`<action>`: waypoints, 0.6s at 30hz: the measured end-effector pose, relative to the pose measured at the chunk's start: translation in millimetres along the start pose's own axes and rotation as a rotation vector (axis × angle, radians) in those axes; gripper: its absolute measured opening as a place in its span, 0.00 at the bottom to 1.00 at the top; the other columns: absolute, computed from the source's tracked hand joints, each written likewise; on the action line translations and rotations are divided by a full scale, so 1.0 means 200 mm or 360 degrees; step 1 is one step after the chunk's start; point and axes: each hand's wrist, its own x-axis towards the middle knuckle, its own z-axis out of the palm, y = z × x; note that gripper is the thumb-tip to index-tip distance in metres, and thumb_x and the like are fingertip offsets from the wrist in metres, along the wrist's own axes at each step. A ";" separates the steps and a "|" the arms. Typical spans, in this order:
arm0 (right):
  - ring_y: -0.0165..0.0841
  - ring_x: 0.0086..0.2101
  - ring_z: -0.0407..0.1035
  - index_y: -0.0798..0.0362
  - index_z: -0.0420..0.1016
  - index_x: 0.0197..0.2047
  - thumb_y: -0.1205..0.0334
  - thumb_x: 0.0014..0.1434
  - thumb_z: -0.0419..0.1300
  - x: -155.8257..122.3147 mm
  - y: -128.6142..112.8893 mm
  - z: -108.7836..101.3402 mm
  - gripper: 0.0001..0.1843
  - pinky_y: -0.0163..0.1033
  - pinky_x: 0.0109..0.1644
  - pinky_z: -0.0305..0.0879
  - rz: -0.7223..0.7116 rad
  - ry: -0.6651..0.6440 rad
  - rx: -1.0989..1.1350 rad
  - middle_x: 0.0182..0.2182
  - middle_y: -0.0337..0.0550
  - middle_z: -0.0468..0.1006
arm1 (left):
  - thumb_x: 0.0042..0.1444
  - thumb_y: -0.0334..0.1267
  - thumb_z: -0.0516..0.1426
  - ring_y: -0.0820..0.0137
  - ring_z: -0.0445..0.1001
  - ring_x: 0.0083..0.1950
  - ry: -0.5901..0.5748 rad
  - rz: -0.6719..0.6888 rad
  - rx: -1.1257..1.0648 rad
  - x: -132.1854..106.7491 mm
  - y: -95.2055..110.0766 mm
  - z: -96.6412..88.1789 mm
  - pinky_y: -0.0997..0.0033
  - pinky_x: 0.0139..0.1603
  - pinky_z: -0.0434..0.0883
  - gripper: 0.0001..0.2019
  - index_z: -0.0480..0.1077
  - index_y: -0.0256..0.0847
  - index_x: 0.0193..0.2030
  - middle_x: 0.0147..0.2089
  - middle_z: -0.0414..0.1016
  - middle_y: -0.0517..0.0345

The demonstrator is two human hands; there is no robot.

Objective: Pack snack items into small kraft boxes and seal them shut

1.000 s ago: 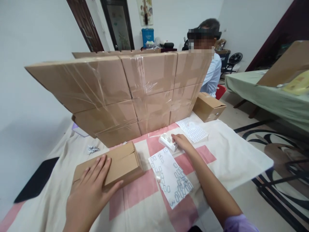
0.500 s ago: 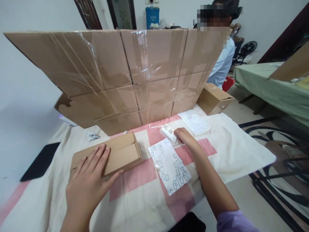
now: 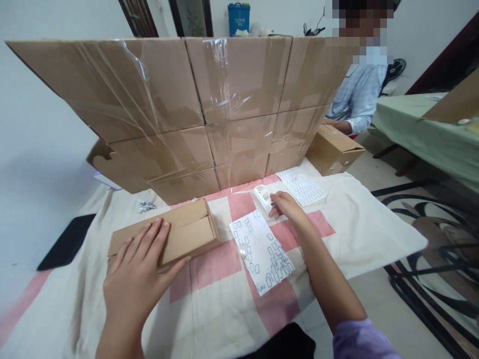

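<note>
My left hand lies flat, fingers spread, on top of a small shut cardboard box on the cloth-covered table. My right hand reaches forward and closes its fingers round a small white tape dispenser just past a white sticker sheet. The sheet, with many small outlined labels, lies between my two arms. A second sheet of labels lies beyond the dispenser.
A tall wall of taped cardboard panels stands across the table's far side. Another small box sits at its right end, with a person in a light blue shirt behind it. A black object lies at left.
The view has tilted down and shifted. My right hand and the tape dispenser have turned slightly; my left hand stays on the box. The person behind now has a hand on the far box.
</note>
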 end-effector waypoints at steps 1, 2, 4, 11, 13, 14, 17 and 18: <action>0.30 0.16 0.71 0.51 0.64 0.30 0.58 0.67 0.57 0.00 0.01 0.00 0.13 0.31 0.20 0.65 -0.0010 0.0016 -0.0006 0.17 0.40 0.76 | 0.65 0.64 0.49 0.48 0.63 0.73 0.0002 0.0001 0.0004 0.00 0.00 0.00 0.45 0.73 0.56 0.40 0.51 0.46 0.77 0.76 0.58 0.49; 0.30 0.16 0.70 0.51 0.63 0.30 0.57 0.67 0.57 0.00 0.01 0.01 0.14 0.31 0.21 0.65 -0.0016 0.0030 -0.0015 0.17 0.40 0.76 | 0.65 0.64 0.50 0.48 0.63 0.73 0.0001 -0.0001 0.0009 0.00 0.01 -0.01 0.45 0.73 0.57 0.40 0.50 0.46 0.77 0.76 0.58 0.49; 0.30 0.14 0.68 0.50 0.62 0.29 0.57 0.67 0.56 0.02 0.03 0.02 0.15 0.31 0.19 0.62 -0.0021 0.0051 -0.0050 0.15 0.39 0.75 | 0.65 0.62 0.52 0.48 0.62 0.73 -0.0002 -0.0013 0.0018 0.00 0.01 -0.02 0.45 0.72 0.57 0.40 0.48 0.47 0.77 0.76 0.57 0.49; 0.31 0.13 0.65 0.48 0.60 0.24 0.55 0.61 0.60 0.03 0.08 0.05 0.17 0.33 0.20 0.60 -0.0172 0.0221 -0.0192 0.11 0.36 0.70 | 0.65 0.61 0.53 0.47 0.62 0.73 -0.0019 -0.0044 0.0026 0.01 0.02 -0.03 0.44 0.71 0.59 0.40 0.48 0.49 0.78 0.76 0.57 0.51; 0.31 0.14 0.65 0.47 0.59 0.23 0.54 0.60 0.61 0.03 0.08 0.06 0.18 0.34 0.22 0.61 -0.0212 0.0276 -0.0220 0.10 0.35 0.69 | 0.65 0.62 0.52 0.47 0.62 0.73 -0.0030 -0.0054 0.0020 0.02 0.02 -0.02 0.44 0.70 0.60 0.39 0.48 0.50 0.78 0.76 0.57 0.51; 0.31 0.14 0.65 0.47 0.58 0.22 0.53 0.59 0.61 0.03 0.09 0.06 0.19 0.34 0.23 0.61 -0.0234 0.0303 -0.0233 0.10 0.35 0.69 | 0.65 0.62 0.51 0.47 0.61 0.73 -0.0030 -0.0063 0.0015 0.02 0.02 -0.02 0.44 0.70 0.60 0.40 0.47 0.50 0.78 0.76 0.57 0.51; 0.31 0.15 0.64 0.46 0.55 0.20 0.51 0.59 0.61 0.03 0.10 0.06 0.22 0.34 0.25 0.59 -0.0292 0.0380 -0.0262 0.10 0.34 0.67 | 0.65 0.63 0.50 0.47 0.61 0.73 -0.0015 -0.0089 0.0003 0.02 0.02 -0.01 0.43 0.70 0.59 0.40 0.46 0.51 0.78 0.77 0.56 0.51; 0.30 0.15 0.64 0.46 0.54 0.19 0.51 0.58 0.61 0.03 0.10 0.06 0.23 0.34 0.25 0.58 -0.0306 0.0400 -0.0266 0.10 0.34 0.67 | 0.65 0.64 0.50 0.47 0.62 0.73 -0.0009 -0.0092 0.0003 0.02 0.01 0.00 0.42 0.70 0.59 0.40 0.46 0.51 0.78 0.77 0.56 0.51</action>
